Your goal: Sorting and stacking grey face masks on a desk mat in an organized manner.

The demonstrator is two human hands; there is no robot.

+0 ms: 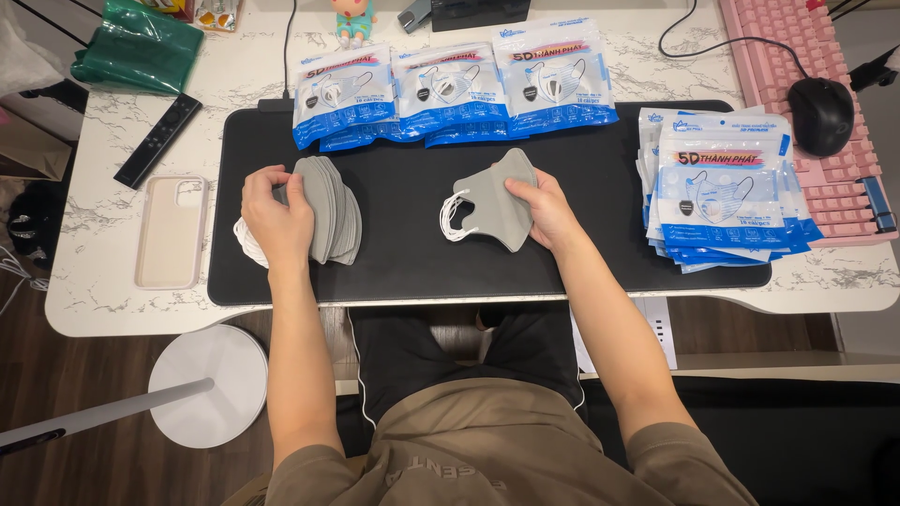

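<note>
1. The right hand (547, 211) kept a closed grip on a single grey mask (492, 208), fingers on its upper right edge, over the middle of the black desk mat (403, 272).
2. That mask's long axis ran from upper right to lower left; its pointed end faced the far side of the desk (94, 300), and its white ear loops (453, 217) hung off its left edge.
3. The left hand (277, 211) was clenched around a fanned stack of grey masks (333, 211) standing on edge at the mat's left part, with white loops showing to the hand's left.
4. Bare mat lay between the two hands and along the near edge, giving open room there.
5. A row of blue-and-white mask packets (450, 89) lined the mat's far edge; another pile of packets (717, 192) covered its right end.
6. A phone case (172, 231) and a black remote (157, 141) lay left of the mat, a pink keyboard (797, 56) and a black mouse (821, 114) at far right.
</note>
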